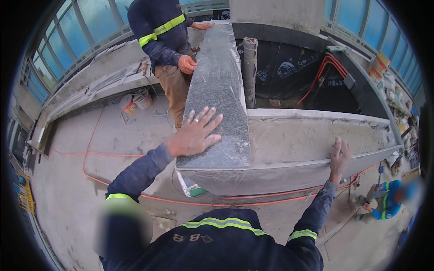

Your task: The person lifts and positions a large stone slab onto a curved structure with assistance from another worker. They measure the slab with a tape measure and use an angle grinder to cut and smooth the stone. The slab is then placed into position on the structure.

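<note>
My left hand [196, 132] presses flat on a long grey stone slab [212, 90], fingers spread and dusty. The slab lies along the top of a low wall, its near end at the corner. My right hand [339, 158] is at the near edge of the mortar-covered wall top [298, 137], fingers loosely bent, with nothing seen in it. Across the slab's left side stands a co-worker [165, 36], one hand [187, 64] at the slab's edge and the other [201, 26] near its far end.
A wrapped roll [250, 72] stands upright beside the slab, against black sheeting [285, 67]. Orange hoses [90, 153] cross the floor. Buckets [128, 104] are behind the co-worker. Another person [389, 198] crouches at the right. Bags [393, 99] are piled at the far right.
</note>
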{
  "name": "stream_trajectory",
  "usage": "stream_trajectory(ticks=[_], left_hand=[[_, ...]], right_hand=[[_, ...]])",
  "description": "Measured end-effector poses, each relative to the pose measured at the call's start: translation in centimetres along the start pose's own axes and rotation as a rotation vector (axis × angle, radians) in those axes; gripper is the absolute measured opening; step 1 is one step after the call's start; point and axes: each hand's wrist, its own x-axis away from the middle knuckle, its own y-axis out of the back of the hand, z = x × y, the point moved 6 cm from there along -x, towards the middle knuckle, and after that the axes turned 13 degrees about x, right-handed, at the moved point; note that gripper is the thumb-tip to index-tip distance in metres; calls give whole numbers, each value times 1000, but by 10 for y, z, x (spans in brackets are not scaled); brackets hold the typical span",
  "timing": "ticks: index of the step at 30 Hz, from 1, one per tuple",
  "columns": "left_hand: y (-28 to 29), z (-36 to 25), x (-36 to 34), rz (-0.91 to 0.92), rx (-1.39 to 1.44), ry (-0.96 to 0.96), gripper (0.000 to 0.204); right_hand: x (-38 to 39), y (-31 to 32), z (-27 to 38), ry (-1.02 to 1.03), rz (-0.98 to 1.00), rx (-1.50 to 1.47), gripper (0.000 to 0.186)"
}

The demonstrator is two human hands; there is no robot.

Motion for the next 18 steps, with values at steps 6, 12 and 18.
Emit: stream_trajectory(ticks=[6, 12, 18], left_hand=[[4, -52, 108, -16, 111, -88, 78], [-42, -50, 233, -195, 732, -75, 62], [-247, 51, 360, -496, 1084, 869, 43]], right_hand=[[26, 15, 83, 274, -168, 10, 28], [54, 9, 200, 449, -19, -97, 25], [83, -56, 270, 316, 354, -35, 48]])
